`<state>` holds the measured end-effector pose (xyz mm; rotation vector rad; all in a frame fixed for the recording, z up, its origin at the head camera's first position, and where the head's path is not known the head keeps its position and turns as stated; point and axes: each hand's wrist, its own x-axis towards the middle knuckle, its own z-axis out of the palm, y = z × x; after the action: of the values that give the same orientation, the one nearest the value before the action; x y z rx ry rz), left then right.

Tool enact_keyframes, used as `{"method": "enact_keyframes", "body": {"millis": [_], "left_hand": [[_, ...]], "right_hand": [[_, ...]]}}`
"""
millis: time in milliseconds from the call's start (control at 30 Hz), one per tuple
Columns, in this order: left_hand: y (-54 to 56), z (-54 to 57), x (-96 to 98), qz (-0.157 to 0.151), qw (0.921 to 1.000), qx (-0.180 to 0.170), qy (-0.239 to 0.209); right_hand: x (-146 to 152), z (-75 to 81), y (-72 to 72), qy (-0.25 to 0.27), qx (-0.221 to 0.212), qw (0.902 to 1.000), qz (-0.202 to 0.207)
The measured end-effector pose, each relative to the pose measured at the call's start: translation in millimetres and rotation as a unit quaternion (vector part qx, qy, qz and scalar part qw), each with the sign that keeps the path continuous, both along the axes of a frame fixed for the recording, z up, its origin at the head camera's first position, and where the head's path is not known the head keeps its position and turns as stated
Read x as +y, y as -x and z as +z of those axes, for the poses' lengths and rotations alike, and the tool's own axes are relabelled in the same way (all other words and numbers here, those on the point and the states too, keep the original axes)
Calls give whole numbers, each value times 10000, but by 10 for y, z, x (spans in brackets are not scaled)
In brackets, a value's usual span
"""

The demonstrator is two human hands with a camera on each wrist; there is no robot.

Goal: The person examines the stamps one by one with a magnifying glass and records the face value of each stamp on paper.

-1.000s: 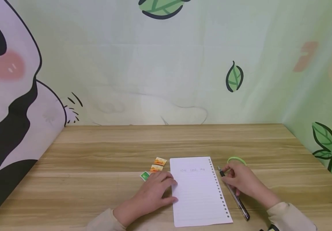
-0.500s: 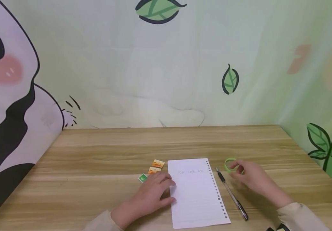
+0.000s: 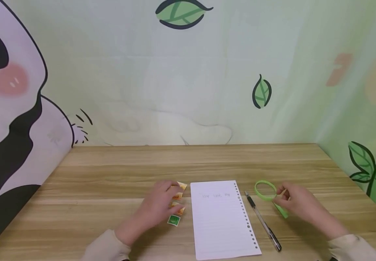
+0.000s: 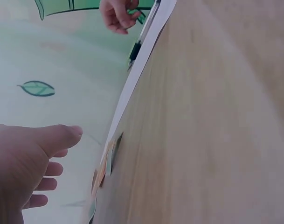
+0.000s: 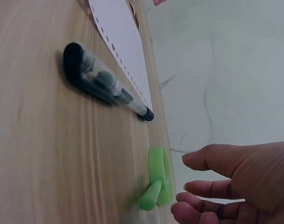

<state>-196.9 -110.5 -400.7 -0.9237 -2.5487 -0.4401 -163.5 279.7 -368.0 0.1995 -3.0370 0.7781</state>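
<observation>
Over several small stamps (image 3: 174, 220), one green and others orange, hovers my left hand (image 3: 156, 203), fingers spread and loosely bent. It hides part of the orange ones; in the left wrist view the hand (image 4: 34, 158) holds nothing. To the right of the paper lies a magnifying glass (image 3: 281, 210) with a light green rim and handle. My right hand (image 3: 300, 201) is just right of it, fingers loosely curled. From the right wrist view, a gap shows between those fingers and the magnifying glass (image 5: 156, 172).
A lined sheet of paper (image 3: 224, 224) with punched holes and handwriting lies between the hands. Beside its right edge is a black-and-clear pen (image 3: 263, 221). The wooden table (image 3: 126, 163) meets a wall painted with a panda and leaves.
My left hand has moved left off the paper's edge, and the stamps have shifted and are more exposed. The right hand has left the pen and moved right, uncovering the magnifying glass.
</observation>
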Motion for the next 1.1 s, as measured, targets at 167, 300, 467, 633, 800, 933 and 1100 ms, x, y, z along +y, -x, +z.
{"method": "enact_keyframes", "body": {"millis": [167, 300, 467, 633, 800, 933, 1100], "left_hand": [[130, -27, -94, 158, 9997, -141, -131], [221, -38, -163, 330, 9979, -522, -171], [294, -49, -215, 409, 9942, -981, -158], [329, -89, -243, 366, 9927, -1147, -98], [347, -139, -255, 324, 9934, -1101, -48], [345, -157, -249, 350, 9925, -1170, -72], [336, -164, -229, 423, 9910, -1264, -156]], "right_hand": [[68, -47, -3, -158, -311, 9994, -79], [89, -96, -28, -75, -562, 9983, -149], [91, -140, -56, 12, -636, 9979, -120], [77, -151, -60, 7, -648, 9978, -133], [72, -152, -64, -62, -616, 9981, -73], [79, -162, -65, -77, -571, 9983, -85], [93, -175, -62, -105, -495, 9987, -24]]}}
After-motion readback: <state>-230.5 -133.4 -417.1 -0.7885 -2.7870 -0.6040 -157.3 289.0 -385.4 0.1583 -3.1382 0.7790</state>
